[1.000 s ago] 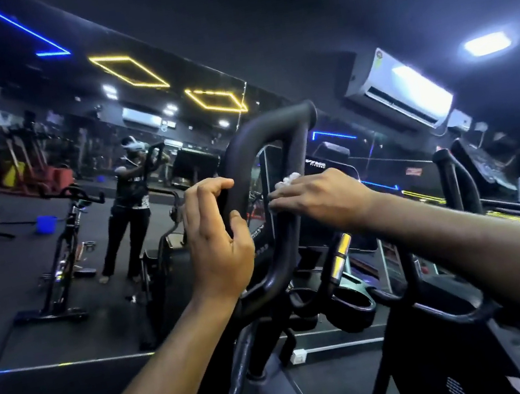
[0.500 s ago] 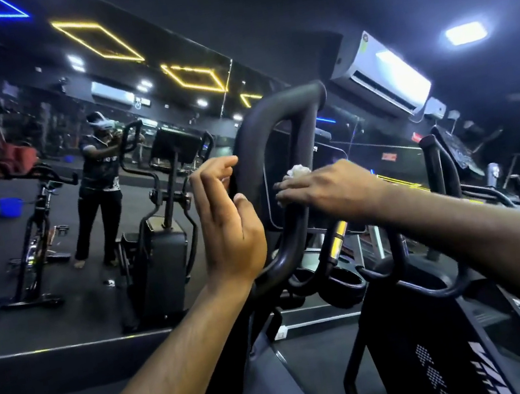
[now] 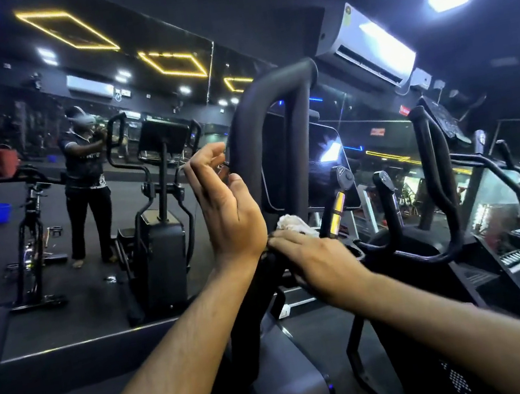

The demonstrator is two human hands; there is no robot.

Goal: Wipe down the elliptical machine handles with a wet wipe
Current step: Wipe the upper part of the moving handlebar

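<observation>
The elliptical's black looped left handle [image 3: 272, 92] rises in the middle of the view. My left hand [image 3: 226, 205] is beside its left bar, fingers loosely curled and apart from the bar, holding nothing. My right hand [image 3: 313, 260] lies lower on the handle's base and presses a crumpled white wet wipe [image 3: 291, 222] against the bar, its fingers wrapped over the wipe. The machine's right handle [image 3: 442, 174] stands further right, untouched.
The console screen [image 3: 332, 165] sits behind the handle, with two short grips [image 3: 338, 205] below it. A mirror wall ahead reflects me, an elliptical and a spin bike [image 3: 30, 240]. An air conditioner [image 3: 367, 47] hangs at the upper right.
My left hand has let go of the handle's left bar and opened. My right hand has slid the wipe down the right bar to the handle's base. The camera has moved closer.
</observation>
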